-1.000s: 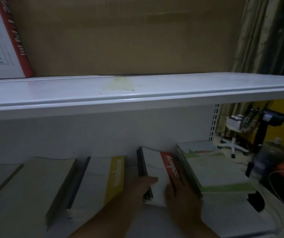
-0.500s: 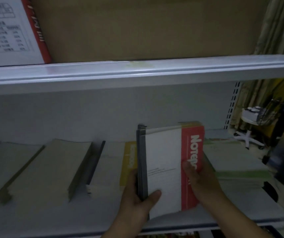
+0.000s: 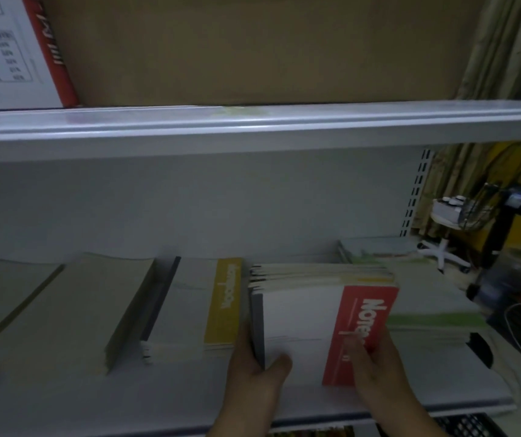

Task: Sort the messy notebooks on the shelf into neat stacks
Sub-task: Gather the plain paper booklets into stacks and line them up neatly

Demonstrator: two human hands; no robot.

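Head view: your left hand point(image 3: 253, 370) grips the spine of the red-banded notebooks point(image 3: 300, 316), thumb over the cover. Your right hand point(image 3: 376, 364) clasps their right edge, fingers across the red band. They're upright at lower centre, over the shelf point(image 3: 63, 405), between the yellow-banded stack point(image 3: 196, 304) and the green stack point(image 3: 436, 310). You look to be squaring them: next, tap the staggered edges flush and lay them flat. Your right thumb is hidden, and dim light blurs the covers.
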